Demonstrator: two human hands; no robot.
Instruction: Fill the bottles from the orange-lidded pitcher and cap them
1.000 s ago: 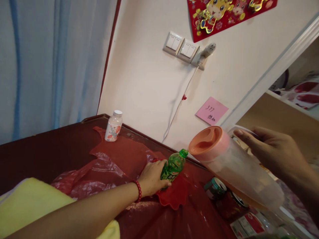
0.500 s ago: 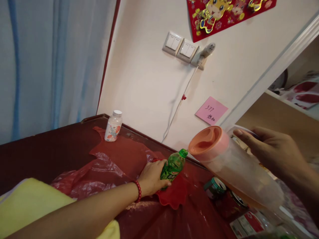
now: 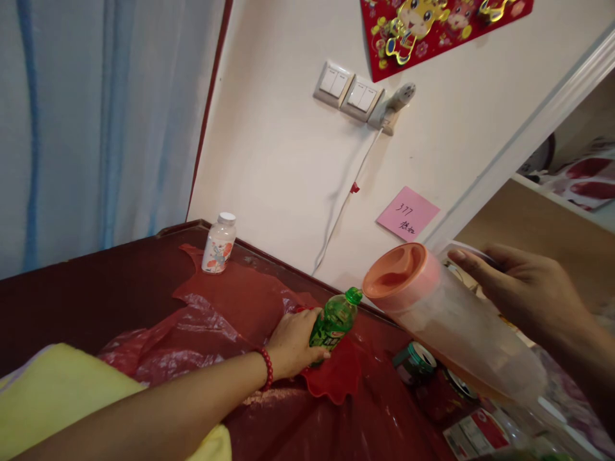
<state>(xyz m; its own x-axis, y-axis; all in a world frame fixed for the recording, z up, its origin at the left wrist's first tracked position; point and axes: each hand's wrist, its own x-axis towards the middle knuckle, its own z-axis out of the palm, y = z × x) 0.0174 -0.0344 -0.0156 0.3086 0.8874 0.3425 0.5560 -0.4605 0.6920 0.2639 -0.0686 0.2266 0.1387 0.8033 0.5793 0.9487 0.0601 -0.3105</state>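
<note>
There, your left hand (image 3: 293,342) was wrapped around the lower body of the green bottle (image 3: 332,321), fingers curled shut on it and thumb along its near side, so that only the upper half and the cap showed past your knuckles. The bottle leaned away from you to the right, its base down on the red plastic sheet (image 3: 230,307) covering the dark worktop (image 3: 96,282). It was a small, clear green plastic bottle with a green screw cap and a label in red and white. A red bead bracelet (image 3: 267,368) sat on that wrist.

Your right hand (image 3: 521,288) held the handle side of a clear pitcher (image 3: 461,333), fingers closed over it, though the grip itself was partly hidden behind the vessel. The pitcher was tilted, its orange-pink lid (image 3: 398,275) pointing left and up, just to the right of the bottle's cap and apart from it. Its wall looked cloudy, with an orange tint along the lower side.

A green tin (image 3: 414,363) lay under the pitcher, and a small white bottle (image 3: 219,243) stood well apart near the wall.
</note>
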